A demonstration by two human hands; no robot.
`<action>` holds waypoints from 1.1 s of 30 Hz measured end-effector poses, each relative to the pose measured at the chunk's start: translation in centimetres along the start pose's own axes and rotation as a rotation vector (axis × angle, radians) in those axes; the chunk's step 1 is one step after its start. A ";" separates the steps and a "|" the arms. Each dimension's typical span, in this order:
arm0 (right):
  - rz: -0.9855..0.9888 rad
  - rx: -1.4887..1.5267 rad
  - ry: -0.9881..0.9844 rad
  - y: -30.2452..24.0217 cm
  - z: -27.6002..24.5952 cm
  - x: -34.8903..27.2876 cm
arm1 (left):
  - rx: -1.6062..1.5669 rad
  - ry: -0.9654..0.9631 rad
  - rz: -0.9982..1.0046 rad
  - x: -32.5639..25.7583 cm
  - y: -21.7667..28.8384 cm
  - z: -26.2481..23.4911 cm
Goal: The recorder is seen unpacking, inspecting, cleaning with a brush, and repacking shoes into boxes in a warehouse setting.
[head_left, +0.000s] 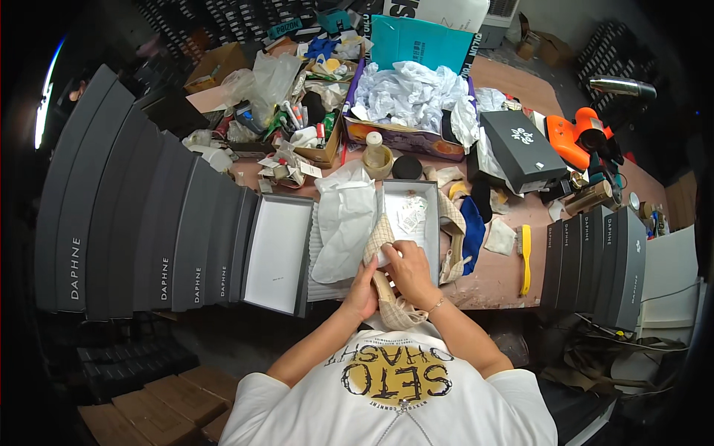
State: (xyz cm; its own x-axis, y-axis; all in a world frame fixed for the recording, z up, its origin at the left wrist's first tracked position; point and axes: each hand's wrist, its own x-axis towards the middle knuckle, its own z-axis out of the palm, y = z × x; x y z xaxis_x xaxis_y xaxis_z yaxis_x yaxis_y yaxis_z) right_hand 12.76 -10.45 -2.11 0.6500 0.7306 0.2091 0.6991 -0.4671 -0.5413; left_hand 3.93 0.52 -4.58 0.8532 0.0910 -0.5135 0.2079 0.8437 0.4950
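A beige checked shoe (402, 315) with straps lies between my hands, close in front of my chest, its toe pointing away from me. My left hand (361, 291) is closed around its left side. My right hand (409, 273) is bent over the shoe's opening, fingers pinching a small white wad (384, 258), perhaps paper or cloth. The matching shoe (451, 230) rests just right of an open shoebox (431, 195) that holds small white packets. White tissue paper (343, 223) lies left of that box, beside a grey box lid (279, 256) with a white inside.
Dark shoeboxes stand in a left row (149, 215) and a right row (595, 260). A yellow brush (525, 260) and blue cloth (472, 230) lie right. Behind are a bottle (375, 152), a carton of crumpled paper (416, 141), a black box (520, 152) and an orange tool (569, 141).
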 end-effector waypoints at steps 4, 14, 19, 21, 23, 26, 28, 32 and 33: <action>-0.004 0.134 0.081 1.8 0.9 -1.4 | 0.033 0.003 -0.164 -0.8 -0.3 0.4; 0.514 -0.109 0.216 13.8 -1.3 -4.2 | 0.559 0.302 0.576 4.9 5.3 -4.4; 0.839 0.338 0.058 18.8 1.5 -8.0 | 0.605 -0.047 0.193 4.1 4.3 -0.7; 0.948 0.678 0.093 16.0 -0.9 -8.0 | 0.517 -0.072 0.107 4.4 1.7 0.1; 0.899 1.125 0.112 9.5 -4.6 -7.9 | 0.327 -0.037 0.033 4.5 -0.7 1.3; 0.963 1.387 0.038 2.4 -5.7 -10.1 | 0.018 -0.029 -0.263 2.4 -2.7 4.6; 0.764 0.718 -0.120 0.6 -5.8 -11.8 | -0.133 -0.149 -0.341 0.9 -5.5 3.6; 0.291 0.028 0.101 -0.2 -7.3 -11.6 | -0.040 -0.151 -0.387 -3.3 -9.2 4.9; 0.195 -0.039 0.062 0.7 -7.4 -11.8 | -0.119 -0.115 -0.397 -4.0 -10.5 5.1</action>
State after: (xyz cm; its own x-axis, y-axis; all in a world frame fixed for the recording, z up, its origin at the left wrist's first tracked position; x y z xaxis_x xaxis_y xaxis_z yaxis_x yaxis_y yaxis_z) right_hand 7.75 -23.06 1.07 0.7906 0.5928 0.1534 0.5682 -0.6168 -0.5447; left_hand 0.78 -11.41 -4.14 0.7671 -0.3073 -0.5631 0.4805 0.8568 0.1870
